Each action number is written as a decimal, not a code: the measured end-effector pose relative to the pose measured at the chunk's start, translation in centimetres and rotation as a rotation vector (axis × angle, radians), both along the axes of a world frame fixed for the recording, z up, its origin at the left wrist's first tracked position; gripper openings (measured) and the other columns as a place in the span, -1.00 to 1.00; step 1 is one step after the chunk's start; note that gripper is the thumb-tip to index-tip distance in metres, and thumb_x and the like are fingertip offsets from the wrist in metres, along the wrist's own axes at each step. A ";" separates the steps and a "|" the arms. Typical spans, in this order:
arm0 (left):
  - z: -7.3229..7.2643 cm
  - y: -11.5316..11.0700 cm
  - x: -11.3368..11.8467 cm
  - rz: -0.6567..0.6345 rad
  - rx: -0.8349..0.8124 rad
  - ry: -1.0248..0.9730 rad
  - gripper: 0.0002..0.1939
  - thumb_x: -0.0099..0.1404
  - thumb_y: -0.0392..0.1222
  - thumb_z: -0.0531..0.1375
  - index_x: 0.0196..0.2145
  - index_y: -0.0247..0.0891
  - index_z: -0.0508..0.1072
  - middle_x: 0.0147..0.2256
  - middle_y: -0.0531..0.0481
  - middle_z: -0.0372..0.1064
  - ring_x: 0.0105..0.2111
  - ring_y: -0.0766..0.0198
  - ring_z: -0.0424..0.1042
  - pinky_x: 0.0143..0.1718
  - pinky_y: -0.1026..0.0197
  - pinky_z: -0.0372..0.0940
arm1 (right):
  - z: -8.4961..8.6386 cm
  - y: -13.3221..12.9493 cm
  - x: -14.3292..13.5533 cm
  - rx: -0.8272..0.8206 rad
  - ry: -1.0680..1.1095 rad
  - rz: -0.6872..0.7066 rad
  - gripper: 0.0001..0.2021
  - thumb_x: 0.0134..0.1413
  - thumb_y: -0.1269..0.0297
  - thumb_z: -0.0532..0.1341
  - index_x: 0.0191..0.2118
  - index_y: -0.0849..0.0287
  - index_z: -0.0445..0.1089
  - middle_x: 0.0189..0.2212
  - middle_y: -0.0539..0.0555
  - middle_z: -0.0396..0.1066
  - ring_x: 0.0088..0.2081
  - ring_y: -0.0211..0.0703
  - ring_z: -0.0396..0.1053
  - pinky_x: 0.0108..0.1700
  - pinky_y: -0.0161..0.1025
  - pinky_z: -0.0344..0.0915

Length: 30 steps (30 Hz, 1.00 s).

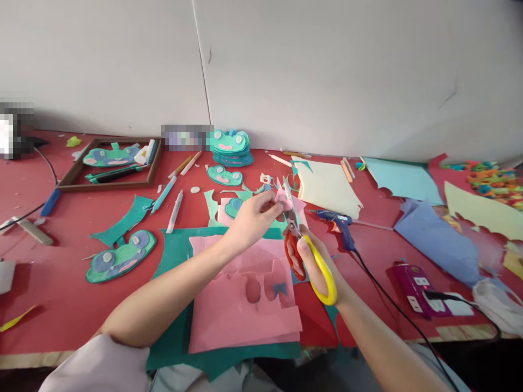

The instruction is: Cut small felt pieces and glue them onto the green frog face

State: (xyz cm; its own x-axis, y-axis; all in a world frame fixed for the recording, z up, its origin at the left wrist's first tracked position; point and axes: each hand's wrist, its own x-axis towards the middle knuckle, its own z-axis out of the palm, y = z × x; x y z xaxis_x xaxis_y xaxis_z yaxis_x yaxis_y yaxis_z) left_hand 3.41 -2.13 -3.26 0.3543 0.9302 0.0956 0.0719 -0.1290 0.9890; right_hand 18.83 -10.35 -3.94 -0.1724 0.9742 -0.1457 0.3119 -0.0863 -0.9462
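Observation:
My left hand (258, 215) pinches a small pink felt piece (284, 200) above the middle of the table. My right hand (316, 261) has its fingers in the handles of the scissors (324, 277), one loop yellow and the other red. The scissor blades point up and away beside the pink piece, slightly apart. Under my hands lies a pink felt sheet (229, 321) with cut-out holes, on top of a dark green felt sheet (174, 321). A green frog-like felt shape (122, 258) with round eyes rests to the left.
On the red table (44, 305) stand a stack of frog faces (231, 146) and a brown frame (108, 187) at the back. A blue glue gun (341, 224), its cable, a purple power socket (420, 291) and blue felt (437, 234) lie to the right.

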 end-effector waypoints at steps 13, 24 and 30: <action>-0.1 0.2 -0.1 -0.016 0.000 -0.039 -0.79 0.26 -0.13 0.08 -0.49 -0.25 0.27 -0.45 0.04 0.38 -0.42 0.34 0.38 -0.34 0.26 0.24 | 0.0 0.0 0.1 0.041 -0.048 0.003 -0.54 0.17 -0.20 -0.10 -0.16 0.13 0.15 -0.57 -0.10 0.09 -0.65 -0.37 0.02 -0.60 -0.33 0.04; -0.1 0.0 0.1 0.019 -0.014 -0.086 -0.81 0.27 -0.13 0.07 -0.47 -0.25 0.24 -0.41 0.00 0.44 -0.38 0.32 0.40 -0.28 0.23 0.28 | -0.5 0.0 0.0 0.010 0.025 0.002 -0.54 0.15 -0.21 -0.07 -0.16 0.12 0.15 -0.55 -0.10 0.10 -0.64 -0.36 0.01 -0.61 -0.33 0.04; -0.1 0.0 0.1 0.012 0.021 -0.058 -0.82 0.26 -0.15 0.08 -0.47 -0.25 0.25 -0.41 0.00 0.41 -0.39 0.32 0.40 -0.28 0.21 0.30 | -1.7 0.0 0.4 0.116 0.006 0.039 -0.55 0.16 -0.20 -0.10 -0.18 0.12 0.13 -0.51 -0.06 0.12 -0.57 -0.31 0.08 -0.51 -0.29 0.15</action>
State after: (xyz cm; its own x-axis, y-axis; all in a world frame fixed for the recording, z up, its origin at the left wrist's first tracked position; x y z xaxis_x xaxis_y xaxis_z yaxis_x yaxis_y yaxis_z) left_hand 3.50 -2.13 -3.39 0.3363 0.9320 0.1351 0.0164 -0.1493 0.9887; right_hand 19.18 -10.31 -5.62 -0.2108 0.9770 -0.0310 0.3074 0.0361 -0.9509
